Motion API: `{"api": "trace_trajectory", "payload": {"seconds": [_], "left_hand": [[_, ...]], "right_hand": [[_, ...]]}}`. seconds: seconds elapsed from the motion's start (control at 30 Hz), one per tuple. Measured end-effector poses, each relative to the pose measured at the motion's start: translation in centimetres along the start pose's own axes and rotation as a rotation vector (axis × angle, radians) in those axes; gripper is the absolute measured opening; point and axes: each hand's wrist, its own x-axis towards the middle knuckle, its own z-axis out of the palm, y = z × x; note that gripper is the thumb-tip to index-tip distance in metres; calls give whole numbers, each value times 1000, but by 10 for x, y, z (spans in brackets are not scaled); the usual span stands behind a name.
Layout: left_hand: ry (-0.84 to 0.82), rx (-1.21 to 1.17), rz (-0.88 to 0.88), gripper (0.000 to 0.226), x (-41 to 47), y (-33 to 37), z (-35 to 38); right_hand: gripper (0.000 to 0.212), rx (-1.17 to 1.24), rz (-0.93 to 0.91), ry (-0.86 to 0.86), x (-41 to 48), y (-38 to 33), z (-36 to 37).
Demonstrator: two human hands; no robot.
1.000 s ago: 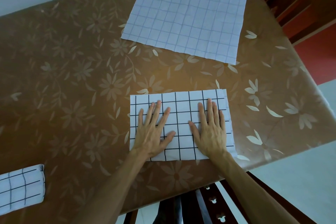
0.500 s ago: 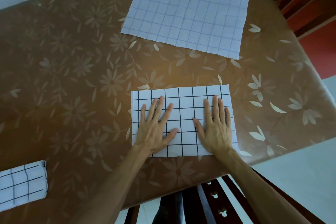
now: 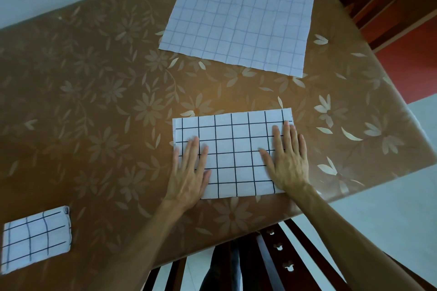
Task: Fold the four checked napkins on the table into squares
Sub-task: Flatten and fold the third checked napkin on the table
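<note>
A white napkin with bold black checks [image 3: 233, 149] lies folded into a rectangle near the table's front edge. My left hand [image 3: 189, 172] presses flat on its left end, fingers straight. My right hand [image 3: 288, 158] presses flat on its right end. Farther back, a pale napkin with thin blue checks [image 3: 238, 21] lies spread out flat. At the lower left, a small folded black-checked napkin [image 3: 35, 238] rests on the table.
The table [image 3: 94, 101] wears a brown cloth with a flower pattern; its front edge runs just under my wrists. A dark wooden chair back [image 3: 272, 255] stands below the edge. Red floor [image 3: 413, 66] and wooden furniture show at the right.
Both hands have slid apart across the folded napkin, from its middle toward its left and right ends, staying flat on it.
</note>
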Motion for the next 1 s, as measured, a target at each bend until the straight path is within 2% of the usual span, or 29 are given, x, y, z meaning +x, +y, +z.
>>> {"api": "trace_trajectory", "payload": {"seconds": [0.17, 0.27, 0.37, 0.5, 0.67, 0.77, 0.87, 1.0], "left_hand": [[134, -212, 187, 42, 5, 54, -12], [140, -305, 290, 30, 7, 91, -18], [120, -297, 374, 21, 6, 125, -20], [52, -195, 361, 20, 11, 152, -20], [-30, -135, 272, 36, 19, 157, -22], [-70, -183, 231, 34, 20, 153, -22], [-86, -278, 200, 21, 16, 145, -27], [55, -417, 259, 8, 2, 131, -57]], "right_hand": [[61, 185, 106, 144, -31, -1, -18], [47, 293, 284, 195, -57, 9, -25], [33, 380, 411, 231, -77, 25, -30], [22, 431, 327, 191, -97, 36, -36], [14, 433, 241, 169, -107, 39, -40], [32, 445, 223, 144, -112, 41, -45], [53, 458, 185, 103, -113, 43, -50], [60, 445, 23, 110, -109, 43, -62]]}}
